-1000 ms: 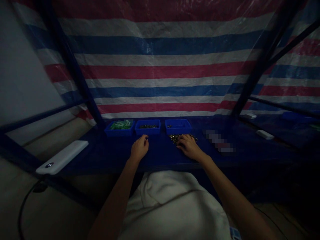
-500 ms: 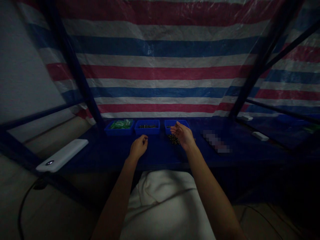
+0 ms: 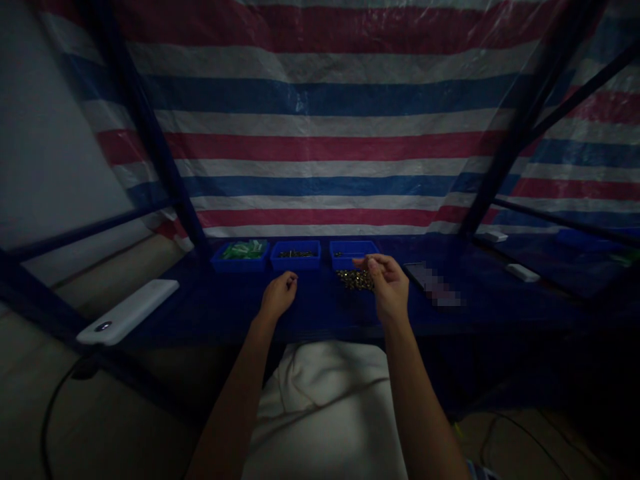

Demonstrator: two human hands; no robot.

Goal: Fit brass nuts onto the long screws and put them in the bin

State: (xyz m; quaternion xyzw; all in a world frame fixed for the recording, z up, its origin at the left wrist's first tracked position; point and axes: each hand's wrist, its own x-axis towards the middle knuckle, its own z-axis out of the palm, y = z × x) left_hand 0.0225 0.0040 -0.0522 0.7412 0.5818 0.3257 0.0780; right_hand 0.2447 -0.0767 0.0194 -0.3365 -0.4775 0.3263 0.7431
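Our left hand (image 3: pixel 278 295) is over the table (image 3: pixel 320 303), its fingers curled in; whether they grip anything, we cannot tell. Our right hand (image 3: pixel 391 288) is at the right end of the brassy pile (image 3: pixel 355 280), thumb near fingertips; we cannot tell if it pinches anything. The pile lies just before the rightmost of 3 bins (image 3: pixel 345 263).

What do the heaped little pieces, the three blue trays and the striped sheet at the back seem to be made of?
Heaped pieces: probably metal, shiny and brassy; bright glints suggest it, though they are too small to be sure.
Blue trays: likely plastic, with smooth, evenly coloured walls.
Striped sheet: probably plastic tarpaulin, slightly glossy, given its creases and shiny highlights.
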